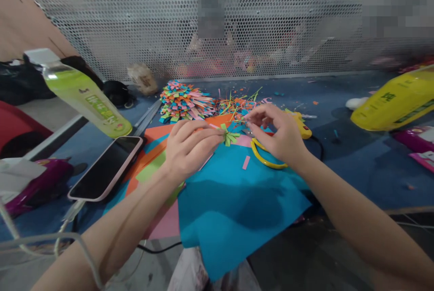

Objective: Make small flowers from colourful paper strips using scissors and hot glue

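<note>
My left hand [190, 146] pinches a small green fringed paper piece [230, 137], its cut strips fanning out past the fingertips. To the right, my right hand [274, 130] is closed, thumb and forefinger together; what they pinch, if anything, is too small to make out. Under that hand lie scissors with yellow handles [267, 162], their blades mostly hidden. Both hands are above a blue paper sheet [237, 205], on which a short pink paper strip [246, 162] rests. Beyond my left hand stands a cone of layered, multicoloured fringed paper [185, 103].
Paper scraps [237, 105] lie beside the cone. A yellow glue gun [301, 124] sits behind my right hand. At left are a phone [108, 169], a green drink bottle [88, 96] and orange paper [156, 133]; at right, a yellow bottle [393, 103]. A perforated metal panel [152, 24] closes the back.
</note>
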A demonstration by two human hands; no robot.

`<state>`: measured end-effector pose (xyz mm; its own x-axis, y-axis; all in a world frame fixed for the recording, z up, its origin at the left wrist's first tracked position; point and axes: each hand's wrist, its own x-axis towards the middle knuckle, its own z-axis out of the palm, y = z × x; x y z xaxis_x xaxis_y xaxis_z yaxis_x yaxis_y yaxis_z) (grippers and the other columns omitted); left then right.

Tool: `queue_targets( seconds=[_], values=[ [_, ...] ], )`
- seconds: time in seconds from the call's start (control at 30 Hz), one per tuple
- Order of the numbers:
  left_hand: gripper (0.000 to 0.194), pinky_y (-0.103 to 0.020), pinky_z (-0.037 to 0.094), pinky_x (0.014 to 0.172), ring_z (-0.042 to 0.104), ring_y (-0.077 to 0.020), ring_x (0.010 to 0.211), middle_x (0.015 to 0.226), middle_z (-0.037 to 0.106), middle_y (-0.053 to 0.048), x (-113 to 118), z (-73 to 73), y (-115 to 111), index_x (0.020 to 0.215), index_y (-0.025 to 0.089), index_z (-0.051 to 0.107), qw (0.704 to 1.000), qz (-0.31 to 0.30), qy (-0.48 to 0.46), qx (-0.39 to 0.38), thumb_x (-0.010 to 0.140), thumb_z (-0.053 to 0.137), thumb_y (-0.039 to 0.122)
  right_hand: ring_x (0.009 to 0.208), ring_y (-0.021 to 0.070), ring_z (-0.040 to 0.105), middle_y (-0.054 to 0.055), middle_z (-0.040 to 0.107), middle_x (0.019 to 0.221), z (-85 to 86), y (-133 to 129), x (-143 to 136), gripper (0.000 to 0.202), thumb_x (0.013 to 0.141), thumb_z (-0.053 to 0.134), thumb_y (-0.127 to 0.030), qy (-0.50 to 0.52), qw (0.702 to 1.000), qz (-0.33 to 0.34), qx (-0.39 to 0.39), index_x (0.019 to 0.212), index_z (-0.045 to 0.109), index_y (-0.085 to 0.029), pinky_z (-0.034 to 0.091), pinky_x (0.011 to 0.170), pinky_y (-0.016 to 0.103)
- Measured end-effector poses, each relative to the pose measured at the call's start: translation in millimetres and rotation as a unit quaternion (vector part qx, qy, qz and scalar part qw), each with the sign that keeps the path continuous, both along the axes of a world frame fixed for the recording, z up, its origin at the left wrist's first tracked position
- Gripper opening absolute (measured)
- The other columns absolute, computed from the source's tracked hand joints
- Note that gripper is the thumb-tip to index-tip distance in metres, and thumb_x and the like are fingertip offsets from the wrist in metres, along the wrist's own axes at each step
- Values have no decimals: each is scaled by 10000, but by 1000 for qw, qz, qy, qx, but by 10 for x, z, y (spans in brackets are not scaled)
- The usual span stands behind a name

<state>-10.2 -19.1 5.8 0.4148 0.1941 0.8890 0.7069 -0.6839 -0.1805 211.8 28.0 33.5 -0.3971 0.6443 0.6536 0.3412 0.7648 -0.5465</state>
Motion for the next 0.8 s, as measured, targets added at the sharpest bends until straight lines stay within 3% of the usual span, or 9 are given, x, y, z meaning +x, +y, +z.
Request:
queue_targets(
  seconds=[0.07, 0.13, 0.23, 0.3, 0.43, 0.57, 0.67, 0.8],
  values=[
    [292, -317, 497, 743, 649, -176, 856, 890, 732, -9, 29, -5, 1, 974, 245, 620, 1000, -14, -15, -16, 721, 697, 120, 911, 189, 610, 79, 664, 1025, -4, -1, 2, 281, 820, 533, -180, -35, 995, 36, 90, 1091, 608, -191, 484, 782, 330],
    [279, -304, 511, 765, 648, -164, 848, 881, 726, -10, 78, 2, -18, 955, 229, 613, 998, -32, -33, -47, 718, 694, 106, 1058, 206, 583, 77, 644, 1144, -22, 5, -4, 351, 839, 504, -149, -84, 984, 80, 139, 1175, 581, -213, 451, 910, 373],
    [199, -255, 510, 716, 637, -127, 768, 824, 703, -5, 161, 10, -57, 904, 207, 615, 985, -26, -106, -134, 735, 683, 128, 1038, 217, 605, 69, 679, 1095, -70, 25, -5, 357, 827, 488, -117, -129, 969, 118, 177, 1150, 608, -215, 453, 910, 398],
    [144, -213, 489, 616, 601, -90, 650, 758, 673, 9, 207, 7, -67, 865, 199, 619, 958, -12, -194, -210, 740, 688, 180, 986, 229, 629, 85, 699, 1032, -103, 34, 6, 336, 810, 487, -119, -129, 969, 121, 171, 1103, 635, -193, 478, 866, 403],
    [200, -183, 442, 509, 565, -74, 580, 684, 617, 18, 274, 11, -45, 799, 179, 600, 859, -43, -373, -347, 688, 735, 278, 980, 240, 642, 115, 701, 1015, -136, 22, 12, 284, 802, 521, -178, -102, 982, 109, 115, 1052, 654, -152, 503, 840, 385],
    [287, -183, 422, 492, 567, -86, 582, 632, 595, 20, 315, 56, -34, 749, 167, 573, 774, -82, -451, -437, 615, 783, 310, 881, 210, 666, 98, 717, 944, -125, -8, -44, 219, 792, 611, -259, -73, 995, 68, 26, 958, 689, -139, 511, 760, 306],
    [309, -196, 421, 484, 541, -81, 527, 575, 575, 33, 333, 85, -36, 712, 163, 559, 736, -107, -466, -480, 595, 793, 327, 755, 177, 661, 57, 720, 825, -105, -17, -76, 148, 792, 631, -277, -69, 996, 46, -44, 831, 714, -161, 490, 672, 269],
    [322, -209, 414, 469, 516, -74, 475, 552, 577, 33, 335, 82, -25, 697, 155, 559, 704, -113, -473, -517, 588, 796, 345, 701, 171, 644, 46, 708, 768, -90, -11, -70, 213, 776, 653, -378, -50, 986, 60, -150, 757, 716, -176, 480, 621, 268]
  ],
)
